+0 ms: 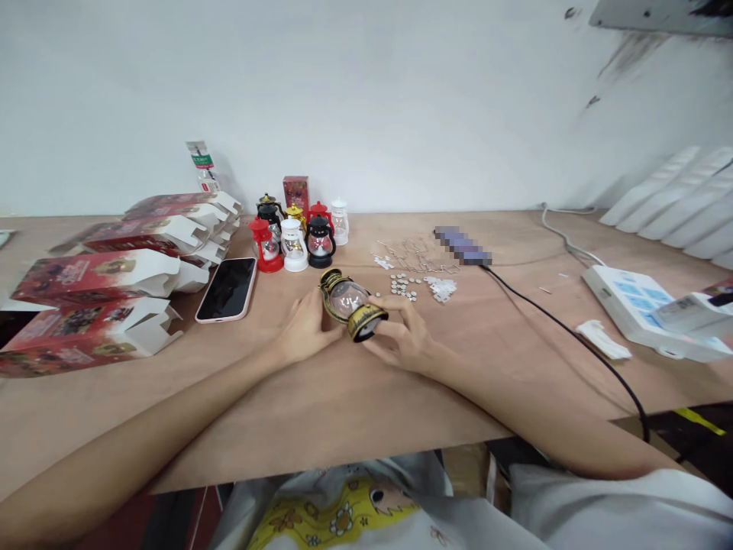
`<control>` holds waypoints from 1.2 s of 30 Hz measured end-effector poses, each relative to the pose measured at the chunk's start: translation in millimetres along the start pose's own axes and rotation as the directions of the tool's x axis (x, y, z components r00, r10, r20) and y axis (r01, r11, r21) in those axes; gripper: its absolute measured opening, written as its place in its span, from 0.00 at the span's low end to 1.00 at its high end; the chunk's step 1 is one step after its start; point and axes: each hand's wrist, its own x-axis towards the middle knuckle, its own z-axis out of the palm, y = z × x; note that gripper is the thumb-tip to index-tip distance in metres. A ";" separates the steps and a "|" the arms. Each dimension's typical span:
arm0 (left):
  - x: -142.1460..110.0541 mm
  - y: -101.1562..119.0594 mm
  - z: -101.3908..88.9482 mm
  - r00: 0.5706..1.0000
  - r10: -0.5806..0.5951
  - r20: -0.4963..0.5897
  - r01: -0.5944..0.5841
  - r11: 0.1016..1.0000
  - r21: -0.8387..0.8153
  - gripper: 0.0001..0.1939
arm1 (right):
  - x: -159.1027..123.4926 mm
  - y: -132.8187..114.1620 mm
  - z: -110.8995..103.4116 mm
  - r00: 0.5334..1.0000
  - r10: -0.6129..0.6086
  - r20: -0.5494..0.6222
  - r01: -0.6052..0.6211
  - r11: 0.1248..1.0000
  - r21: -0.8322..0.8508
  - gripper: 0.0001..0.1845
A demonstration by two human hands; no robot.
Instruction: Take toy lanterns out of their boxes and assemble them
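Observation:
A small black-and-gold toy lantern [347, 299] with a clear globe lies tilted between my two hands, its base turned toward me. My right hand [405, 338] is closed on the lantern's base, thumb and fingers on either side. At the lantern's top and side, my left hand [306, 330] is closed on it, some fingers hidden. Just beyond are several small white round parts [404, 286], a heap of white plastic pieces [440, 289] and a spread of thin wire pieces [415, 256].
Several small lanterns, including a red one [266, 246] and a white one [294, 244], stand behind a phone [227, 290]. Open red boxes [95, 325] lie at left. A cabled, blurred device [463, 246] and a white box-shaped unit [641, 302] are at right.

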 end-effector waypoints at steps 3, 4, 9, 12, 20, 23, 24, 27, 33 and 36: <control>1.3 1.2 -3.0 0.998 -0.009 -0.068 -0.002 0.986 -0.166 0.43 | 1.3 3.5 -0.6 0.995 0.073 0.063 -0.077 0.994 0.074 0.12; 1.3 2.0 -4.1 0.996 0.011 -0.088 -0.026 0.984 -0.174 0.46 | 1.6 4.0 -0.7 0.992 0.088 0.087 -0.098 0.988 0.117 0.13; -0.3 7.6 -9.8 0.991 0.136 -0.016 -0.137 0.982 -0.133 0.27 | 3.9 3.6 -2.8 0.988 0.102 0.113 -0.136 0.926 0.353 0.14; 0.6 7.4 -9.9 0.999 0.050 -0.021 -0.054 0.974 -0.220 0.21 | 5.4 12.7 -5.5 0.980 0.167 0.108 -0.196 0.908 0.369 0.11; 6.3 0.8 -9.0 0.975 -0.196 -0.107 0.130 0.886 -0.446 0.25 | 19.7 111.6 -4.5 0.689 0.500 0.524 -0.219 0.834 -0.507 0.11; 6.2 -0.6 -9.1 0.972 -0.211 -0.102 0.143 0.879 -0.454 0.24 | 25.4 136.7 -4.5 0.572 0.529 0.627 -0.097 0.803 -0.588 0.12; 6.0 -0.9 -8.8 0.973 -0.210 -0.099 0.144 0.878 -0.456 0.24 | 26.8 140.6 -4.5 0.542 0.522 0.659 -0.054 0.804 -0.592 0.12; 5.7 -0.9 -8.0 0.973 -0.207 -0.100 0.140 0.878 -0.458 0.22 | 30.3 142.7 -3.0 0.464 0.480 0.744 0.072 0.817 -0.572 0.12; 6.0 1.2 -8.5 0.974 -0.205 -0.093 0.138 0.872 -0.469 0.21 | 34.7 137.2 4.4 0.421 0.375 0.826 0.196 0.852 -0.486 0.12; 6.0 1.9 -8.6 0.973 -0.212 -0.090 0.144 0.866 -0.480 0.20 | 31.7 138.5 6.2 0.451 0.351 0.820 0.200 0.856 -0.476 0.13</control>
